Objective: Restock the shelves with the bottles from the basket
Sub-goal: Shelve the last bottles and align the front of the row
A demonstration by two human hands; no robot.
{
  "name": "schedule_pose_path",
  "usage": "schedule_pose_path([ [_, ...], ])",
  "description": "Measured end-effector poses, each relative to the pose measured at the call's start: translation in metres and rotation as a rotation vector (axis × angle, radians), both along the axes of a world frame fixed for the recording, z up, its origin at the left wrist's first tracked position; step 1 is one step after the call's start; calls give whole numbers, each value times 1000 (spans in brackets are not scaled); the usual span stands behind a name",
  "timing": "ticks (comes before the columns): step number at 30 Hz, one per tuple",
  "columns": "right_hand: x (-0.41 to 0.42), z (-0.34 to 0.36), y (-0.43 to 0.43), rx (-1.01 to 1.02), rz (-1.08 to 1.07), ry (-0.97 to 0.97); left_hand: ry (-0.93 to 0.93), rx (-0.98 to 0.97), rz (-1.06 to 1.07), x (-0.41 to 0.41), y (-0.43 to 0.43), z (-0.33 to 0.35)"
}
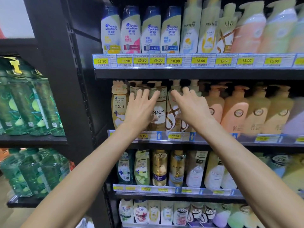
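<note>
Black metal shelving (79, 79) fills the view, four shelves deep, packed with upright shampoo bottles. To its left, a separate dark rack holds two rows of large green bottles (24, 104).

The top shelf carries a row of white bottles with blue caps (131, 33), then taller pale pump bottles further right. The second shelf (213, 143) holds pump bottles standing shoulder to shoulder: a cream and gold one (117, 109) at the left end, a beige bottle marked "Spes" (160, 116), a white bottle with a brown swirl (172, 117) just beside it, and a run of peach bottles (235, 111) to the right. The two lower shelves carry smaller mixed bottles.

Two bare forearms reach up from the bottom edge to the second shelf. The left hand (141, 109) lies flat over the front of the bottle between the cream one and the "Spes" bottle, fingers straight and spread, fingertips near the pump tops. The right hand (192, 106) is likewise spread, fingers straight, over the bottles just right of the swirl bottle. Neither hand grips anything.

Yellow price tags (175, 61) line each shelf edge.
</note>
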State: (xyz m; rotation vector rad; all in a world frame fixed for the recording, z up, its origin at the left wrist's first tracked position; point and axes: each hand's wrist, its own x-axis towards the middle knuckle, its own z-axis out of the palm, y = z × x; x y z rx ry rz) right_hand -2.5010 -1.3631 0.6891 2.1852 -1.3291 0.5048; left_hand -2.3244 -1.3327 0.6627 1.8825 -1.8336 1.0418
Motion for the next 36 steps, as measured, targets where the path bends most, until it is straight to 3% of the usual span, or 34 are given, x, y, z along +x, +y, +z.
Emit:
schedule_pose_path([
  [17, -1, -23, -24, -70, 78, -111, -48, 10, -28, 11, -15, -8],
  [36, 1, -20, -27, -79, 40, -76, -27, 36, -42, 13, -21, -6],
])
